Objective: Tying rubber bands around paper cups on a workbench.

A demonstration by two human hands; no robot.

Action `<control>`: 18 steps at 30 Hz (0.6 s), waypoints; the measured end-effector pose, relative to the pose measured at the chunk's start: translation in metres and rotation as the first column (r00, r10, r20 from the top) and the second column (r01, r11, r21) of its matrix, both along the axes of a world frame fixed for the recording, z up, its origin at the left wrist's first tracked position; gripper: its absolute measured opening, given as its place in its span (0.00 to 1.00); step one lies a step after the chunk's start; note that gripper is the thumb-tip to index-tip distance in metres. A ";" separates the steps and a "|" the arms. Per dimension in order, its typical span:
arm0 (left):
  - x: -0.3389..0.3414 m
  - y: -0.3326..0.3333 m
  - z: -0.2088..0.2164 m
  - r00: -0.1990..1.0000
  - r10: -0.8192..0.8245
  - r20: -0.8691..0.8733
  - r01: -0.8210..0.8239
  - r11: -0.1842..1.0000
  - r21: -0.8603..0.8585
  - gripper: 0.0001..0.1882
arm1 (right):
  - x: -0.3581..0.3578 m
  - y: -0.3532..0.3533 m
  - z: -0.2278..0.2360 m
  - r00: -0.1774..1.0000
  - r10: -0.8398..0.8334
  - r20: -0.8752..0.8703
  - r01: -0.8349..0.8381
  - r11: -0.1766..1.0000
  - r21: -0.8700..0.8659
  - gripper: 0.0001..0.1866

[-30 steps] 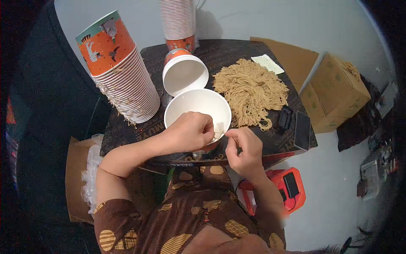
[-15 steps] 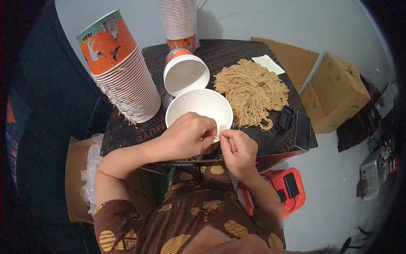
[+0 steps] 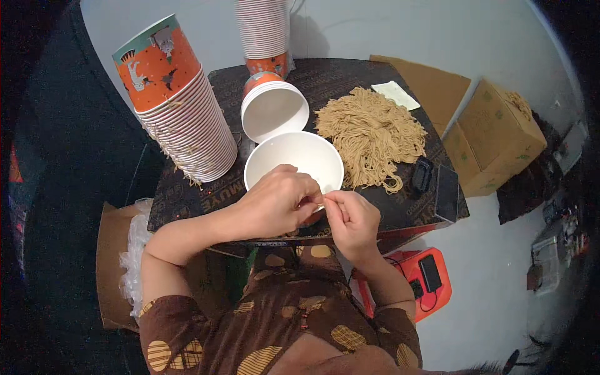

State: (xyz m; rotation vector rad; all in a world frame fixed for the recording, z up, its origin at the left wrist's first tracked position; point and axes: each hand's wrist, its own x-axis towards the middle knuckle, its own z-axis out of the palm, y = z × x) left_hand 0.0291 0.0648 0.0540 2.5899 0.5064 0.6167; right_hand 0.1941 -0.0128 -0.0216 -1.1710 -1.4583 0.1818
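A white paper bucket (image 3: 275, 156) stands at the near edge of the table, its open mouth facing up. Over its near rim my left hand (image 3: 275, 203) is closed, thumb and fingers pinching a short piece of tan string (image 3: 323, 201). My right hand (image 3: 354, 222) meets it there, thumb and forefinger pinched on the same string. The fingertips of both hands almost touch, and most of the string between them is hidden. A loose heap of tan string (image 3: 373, 139) lies just beyond my right hand.
At left leans a tall stack of orange-printed paper buckets (image 3: 190, 128), bits of string along the rims. Behind are a tipped short stack (image 3: 275, 111) and another tall stack (image 3: 262, 31). A black box (image 3: 446, 194) sits at the table's right edge; cardboard boxes (image 3: 494, 137) stand beyond.
Both hands stay at the bucket's near rim with barely any movement. Slightly less of the string shows between the fingertips now.
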 end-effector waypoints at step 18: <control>0.005 0.000 0.005 1.000 0.027 -0.008 -0.028 0.995 -0.092 0.05 | 0.009 0.002 0.006 0.962 -0.007 0.273 -0.044 0.983 0.180 0.11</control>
